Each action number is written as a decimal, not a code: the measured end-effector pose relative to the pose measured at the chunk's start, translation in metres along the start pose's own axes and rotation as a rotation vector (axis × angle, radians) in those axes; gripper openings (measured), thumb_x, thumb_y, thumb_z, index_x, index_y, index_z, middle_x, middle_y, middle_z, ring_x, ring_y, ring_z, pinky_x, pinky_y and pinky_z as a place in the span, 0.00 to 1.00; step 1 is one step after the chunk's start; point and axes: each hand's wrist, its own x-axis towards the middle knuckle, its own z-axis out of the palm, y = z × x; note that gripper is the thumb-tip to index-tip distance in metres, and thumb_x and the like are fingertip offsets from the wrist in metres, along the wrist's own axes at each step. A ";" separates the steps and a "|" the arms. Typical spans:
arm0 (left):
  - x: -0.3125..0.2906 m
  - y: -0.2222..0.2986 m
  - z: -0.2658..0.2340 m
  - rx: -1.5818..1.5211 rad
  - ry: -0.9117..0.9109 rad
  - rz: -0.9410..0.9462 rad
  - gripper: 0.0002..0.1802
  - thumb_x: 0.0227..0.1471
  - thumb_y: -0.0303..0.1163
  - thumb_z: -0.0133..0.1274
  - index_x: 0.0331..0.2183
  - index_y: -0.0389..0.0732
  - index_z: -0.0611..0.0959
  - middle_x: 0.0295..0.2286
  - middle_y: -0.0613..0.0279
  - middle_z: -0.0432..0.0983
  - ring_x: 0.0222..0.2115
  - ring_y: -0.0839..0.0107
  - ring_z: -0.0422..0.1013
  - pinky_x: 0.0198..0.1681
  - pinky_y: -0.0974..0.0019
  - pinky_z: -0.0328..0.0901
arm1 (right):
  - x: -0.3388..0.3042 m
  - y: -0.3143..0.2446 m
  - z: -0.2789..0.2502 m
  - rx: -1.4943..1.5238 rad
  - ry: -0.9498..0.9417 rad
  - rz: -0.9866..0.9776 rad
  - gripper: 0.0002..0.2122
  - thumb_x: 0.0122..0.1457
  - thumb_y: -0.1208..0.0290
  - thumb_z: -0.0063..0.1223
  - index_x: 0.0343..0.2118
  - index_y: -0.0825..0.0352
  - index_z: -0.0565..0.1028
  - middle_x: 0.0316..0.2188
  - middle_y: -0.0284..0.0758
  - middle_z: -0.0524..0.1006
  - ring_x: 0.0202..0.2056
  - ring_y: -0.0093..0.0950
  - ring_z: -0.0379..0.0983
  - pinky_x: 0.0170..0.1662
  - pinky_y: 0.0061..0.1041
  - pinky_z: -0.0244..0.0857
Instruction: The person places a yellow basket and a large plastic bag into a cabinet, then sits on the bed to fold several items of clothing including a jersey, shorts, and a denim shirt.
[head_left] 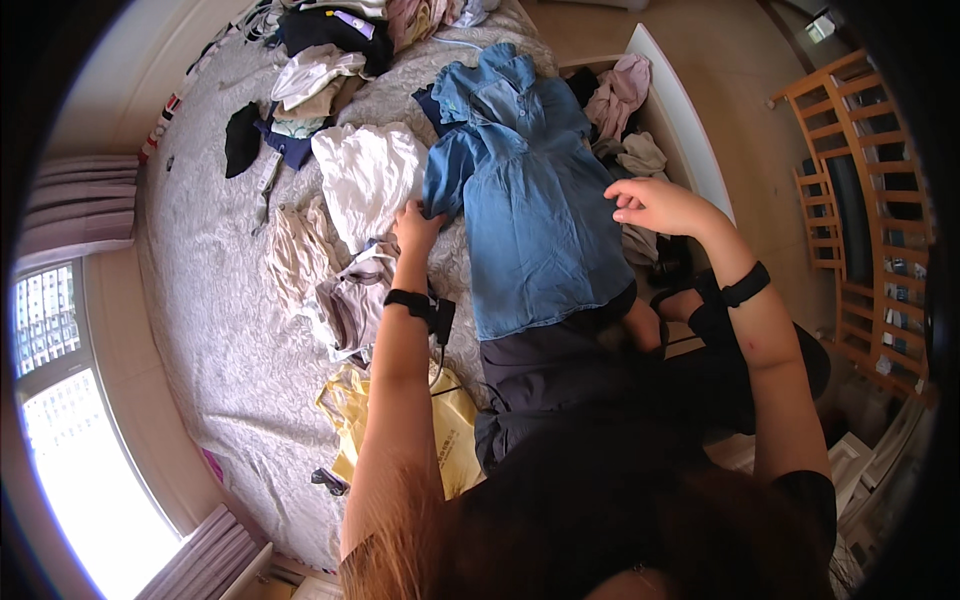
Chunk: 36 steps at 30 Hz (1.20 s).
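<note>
A blue denim dress (540,220) with short sleeves and a collar lies spread out in front of me, its hem reaching my lap. My left hand (415,230) pinches the cuff of its left-side sleeve. Beside that hand is a crumpled white garment (368,180). My right hand (660,207) is raised by the dress's right edge, fingers loosely bent and apart from the thumb, with nothing visible in it. The right-side sleeve is mostly hidden behind the dress body.
Clothes fill a white drawer (690,140) on the right. Beige and mauve garments (355,300) and a yellow bag (455,430) lie left of my lap on the patterned bedspread (215,300). More clothes (335,40) are heaped at the far end. A wooden rack (860,200) stands far right.
</note>
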 end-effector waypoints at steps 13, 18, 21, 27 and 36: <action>-0.086 0.146 -0.197 -1.074 -0.578 0.264 0.16 0.50 0.10 0.56 0.38 0.38 0.89 0.38 0.65 0.77 0.45 0.68 0.75 0.56 0.66 0.67 | 0.333 -0.021 -0.040 1.084 -0.200 0.308 0.54 0.72 0.23 0.52 0.76 0.80 0.67 0.67 0.47 0.80 0.61 0.36 0.81 0.66 0.39 0.75; -0.080 0.150 -0.217 -1.265 -0.549 0.255 0.16 0.50 0.10 0.55 0.35 0.39 0.90 0.39 0.62 0.77 0.44 0.66 0.76 0.53 0.65 0.68 | 0.410 -0.050 -0.019 1.164 -0.257 0.487 0.47 0.68 0.22 0.59 0.68 0.68 0.76 0.60 0.39 0.83 0.50 0.32 0.83 0.54 0.33 0.76; -0.053 0.142 -0.231 -1.615 -0.320 0.103 0.10 0.54 0.15 0.55 0.34 0.42 0.84 0.38 0.65 0.72 0.35 0.75 0.69 0.39 0.69 0.66 | 0.420 0.005 -0.054 1.225 0.037 0.484 0.33 0.65 0.42 0.75 0.63 0.61 0.78 0.58 0.35 0.85 0.53 0.31 0.84 0.58 0.37 0.80; -0.009 0.104 -0.280 -1.649 -0.004 -0.206 0.14 0.60 0.22 0.61 0.48 0.41 0.81 0.45 0.59 0.77 0.46 0.68 0.77 0.51 0.66 0.75 | 0.404 -0.025 -0.098 1.338 0.086 0.416 0.52 0.70 0.46 0.72 0.85 0.63 0.49 0.81 0.46 0.64 0.77 0.45 0.66 0.76 0.68 0.62; -0.004 0.065 -0.240 -1.783 0.009 -0.531 0.21 0.64 0.23 0.58 0.58 0.39 0.79 0.47 0.55 0.84 0.41 0.66 0.88 0.38 0.70 0.88 | 0.396 -0.004 -0.102 1.287 0.071 0.474 0.57 0.76 0.31 0.55 0.88 0.55 0.30 0.89 0.52 0.31 0.87 0.56 0.33 0.77 0.84 0.41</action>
